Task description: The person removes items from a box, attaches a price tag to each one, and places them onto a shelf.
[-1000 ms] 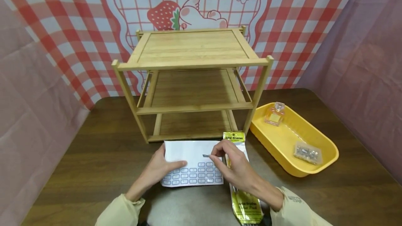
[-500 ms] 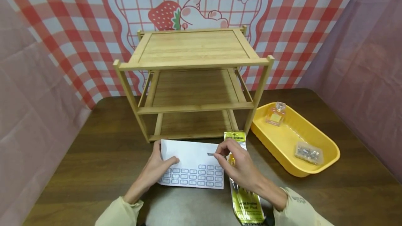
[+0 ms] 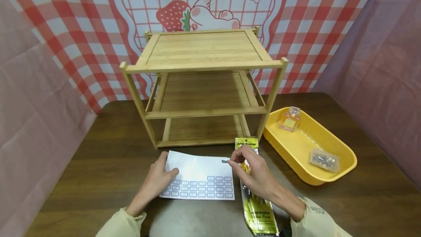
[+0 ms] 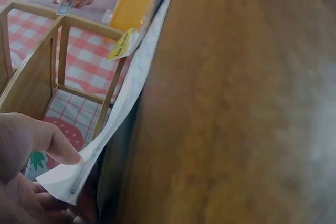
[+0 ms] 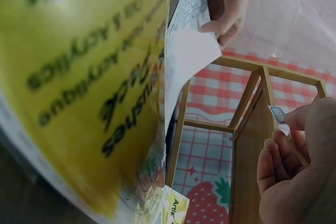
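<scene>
My left hand grips the left edge of a white label sheet, thumb on top and fingers beneath. Rows of blue-outlined labels fill its lower part; the upper part is blank. Above the sheet's right end, my right hand pinches one small label between thumb and index finger. The right wrist view shows this label with a blue outline, clear of the sheet. Under my right hand lies a yellow brush packet, partly covered by that hand.
A three-tier wooden rack stands behind the sheet. To the right, a yellow tray holds a perfume bottle and a clear box of small metallic pieces. A checkered cloth hangs at the back.
My left hand has shifted left and slightly down with the sheet, which is more tilted and bent. My right hand has moved a little right, still pinching the small label.
</scene>
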`<state>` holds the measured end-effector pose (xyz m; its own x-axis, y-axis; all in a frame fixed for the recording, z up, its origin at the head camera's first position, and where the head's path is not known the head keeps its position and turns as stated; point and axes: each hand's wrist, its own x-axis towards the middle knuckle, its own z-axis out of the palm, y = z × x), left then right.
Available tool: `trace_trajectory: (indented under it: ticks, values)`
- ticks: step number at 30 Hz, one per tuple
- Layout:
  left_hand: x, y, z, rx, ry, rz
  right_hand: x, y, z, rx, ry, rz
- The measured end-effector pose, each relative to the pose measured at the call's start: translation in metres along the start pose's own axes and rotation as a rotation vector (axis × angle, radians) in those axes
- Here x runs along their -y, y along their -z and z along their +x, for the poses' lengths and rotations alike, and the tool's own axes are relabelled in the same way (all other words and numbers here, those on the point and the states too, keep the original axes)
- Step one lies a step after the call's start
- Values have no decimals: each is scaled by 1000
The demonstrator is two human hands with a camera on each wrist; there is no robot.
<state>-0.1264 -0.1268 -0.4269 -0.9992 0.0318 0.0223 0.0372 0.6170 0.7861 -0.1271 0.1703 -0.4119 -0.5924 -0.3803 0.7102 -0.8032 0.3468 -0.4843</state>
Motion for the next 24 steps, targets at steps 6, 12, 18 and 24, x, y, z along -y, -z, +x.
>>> trace_trajectory:
  ticks: [6, 12, 18, 24]
  values:
    - [0, 0, 0, 21, 26, 135, -1, 1, -1, 0, -15, -10]
    - [1, 2, -1, 22, 3, 258, -2, 2, -1, -7, -12, -25]
    - [1, 3, -3, 27, 2, 320, -3, 2, -1, -3, -15, -34]
    - [0, 2, -3, 18, 5, 310, -3, 1, -1, -4, -18, -36]
